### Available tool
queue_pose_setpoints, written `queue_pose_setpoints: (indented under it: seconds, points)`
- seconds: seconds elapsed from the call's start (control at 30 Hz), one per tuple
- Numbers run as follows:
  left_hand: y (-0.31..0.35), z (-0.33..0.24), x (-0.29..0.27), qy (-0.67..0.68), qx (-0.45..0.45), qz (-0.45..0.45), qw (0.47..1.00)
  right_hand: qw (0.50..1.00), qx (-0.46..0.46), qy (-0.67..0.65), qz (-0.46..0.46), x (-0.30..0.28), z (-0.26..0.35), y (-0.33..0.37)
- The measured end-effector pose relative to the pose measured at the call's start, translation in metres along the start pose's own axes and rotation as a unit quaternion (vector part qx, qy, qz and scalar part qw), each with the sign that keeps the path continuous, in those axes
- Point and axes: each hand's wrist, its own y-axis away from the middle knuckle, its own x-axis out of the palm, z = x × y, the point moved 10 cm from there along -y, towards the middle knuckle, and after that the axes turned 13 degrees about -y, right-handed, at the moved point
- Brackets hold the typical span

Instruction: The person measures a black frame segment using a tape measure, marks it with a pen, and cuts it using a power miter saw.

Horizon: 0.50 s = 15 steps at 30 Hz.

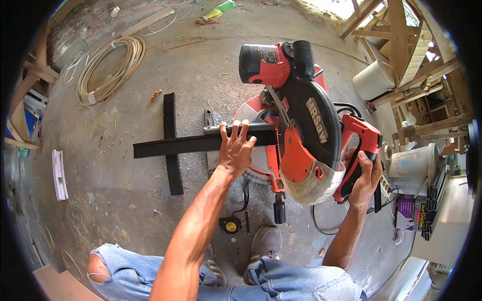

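Observation:
A red and black miter saw (314,113) stands on the floor in front of me. My right hand (365,175) is wrapped round its red and black handle (362,133) on the right side. With my left hand (236,153) I clamp a long black bar (175,145) against the saw's grey metal fence (261,128), fingertips hooked over the top. The bar's right end lies at the blade slot; its left end sticks out well past the saw base. Beneath that overhang a second black bar (173,175) lies crosswise on the floor. The blade is mostly hidden by its guards.
A tape measure (231,225) lies near my shoes (266,243). Coiled hose (113,70) is at the far left, a white strip (59,174) at left. Buckets (411,168), a power strip (385,186), cable and stacked black profiles (434,205) stand at right, below timber framing (399,37).

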Motion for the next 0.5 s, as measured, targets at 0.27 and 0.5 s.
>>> queue_pose_setpoints:
  seconds: [0.27,0.5]
  points:
    - [-0.0024,-0.0017,0.0017,-0.013,-0.007,0.028,0.999,0.999,0.005,0.004,-0.035,-0.0074,-0.0059,0.0055]
    - [-0.0013,-0.0010,0.0028,-0.018,-0.018,0.020,0.999,0.997,0.032,0.041,-0.055,-0.0080,-0.0040,0.0066]
